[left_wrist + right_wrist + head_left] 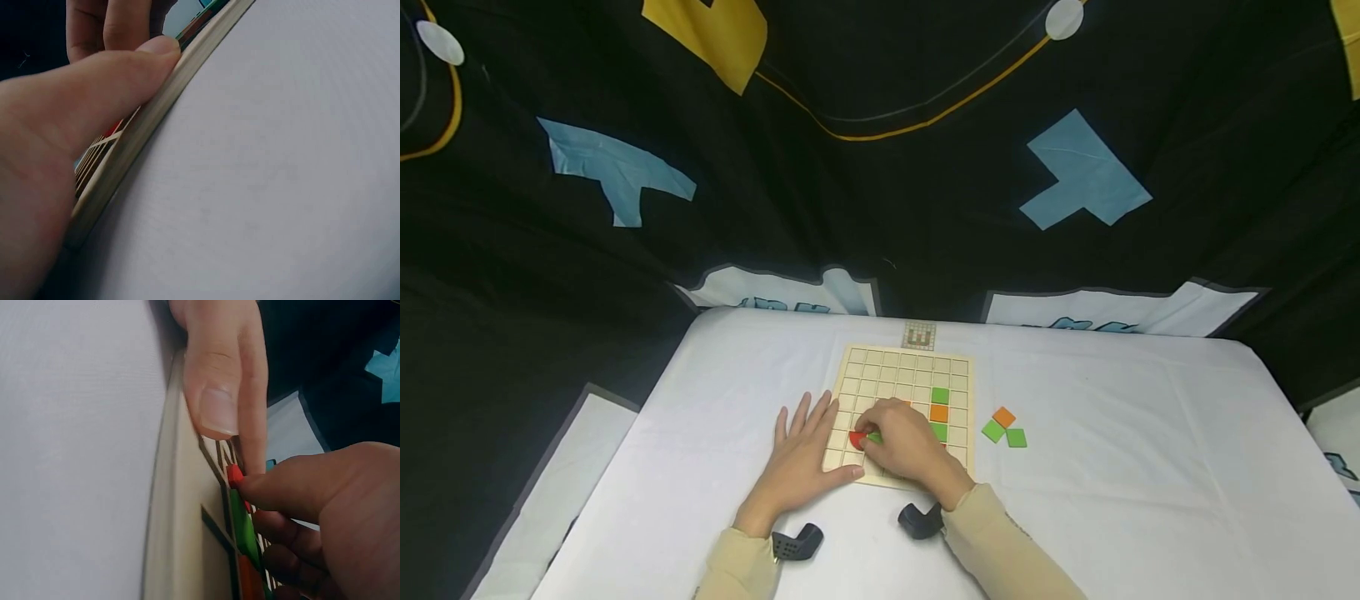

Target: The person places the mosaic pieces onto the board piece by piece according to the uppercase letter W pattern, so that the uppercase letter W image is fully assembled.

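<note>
A wooden grid board point(857, 375) lies on the white-covered table. My left hand point(801, 458) rests spread at its left edge, fingers straight, the thumb over the front left corner; the left wrist view shows that thumb point(131, 72) on the board's rim. My right hand point(906, 442) is over the board, thumb and finger curled at a red piece point(855, 440) with a rounded edge, seemingly pinching it in a left-hand square. Next to it sits a green tile point(242, 525), then an orange one point(250, 575). My right hand hides part of the board's middle.
Right of the board lie a loose orange tile point(1003, 418) and two green tiles, one point(993, 431) nearer the board than the other point(1017, 437). A small pattern card point(919, 336) lies behind the board. A black curtain point(880, 208) hangs beyond the table.
</note>
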### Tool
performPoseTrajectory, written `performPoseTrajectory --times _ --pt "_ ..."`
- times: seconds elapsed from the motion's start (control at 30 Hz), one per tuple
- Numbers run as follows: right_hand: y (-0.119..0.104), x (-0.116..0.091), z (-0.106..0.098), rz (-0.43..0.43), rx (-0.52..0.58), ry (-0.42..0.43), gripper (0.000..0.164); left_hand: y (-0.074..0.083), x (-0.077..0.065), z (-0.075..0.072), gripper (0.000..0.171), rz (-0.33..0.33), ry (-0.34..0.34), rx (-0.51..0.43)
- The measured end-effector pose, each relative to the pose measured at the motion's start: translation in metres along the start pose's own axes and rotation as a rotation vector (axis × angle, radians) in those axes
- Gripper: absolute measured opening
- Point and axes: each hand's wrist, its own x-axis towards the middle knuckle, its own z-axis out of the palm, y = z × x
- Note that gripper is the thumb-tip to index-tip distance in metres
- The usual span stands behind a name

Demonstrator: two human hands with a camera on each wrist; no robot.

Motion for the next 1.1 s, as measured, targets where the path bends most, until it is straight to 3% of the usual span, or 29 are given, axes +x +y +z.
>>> performPoseTrajectory --times 0.63,0.87,1.1 --pt "-0.002 0.001 0.004 -0.036 -0.028 0.038 0.014 0.0 0.001 -0.001 0.109 0.002 -0.002 0.002" --pt "-0.001 -0.003 0.0 -0.008 0.057 0.077 0.017 -0.001 0.0 -0.001 0.108 0.005 0.003 -0.003" --pt "0.009 -0.019 -0.023 0.059 0.139 0.104 0.018 -0.002 0.001 0.001 0.109 -0.002 -0.005 -0.007"
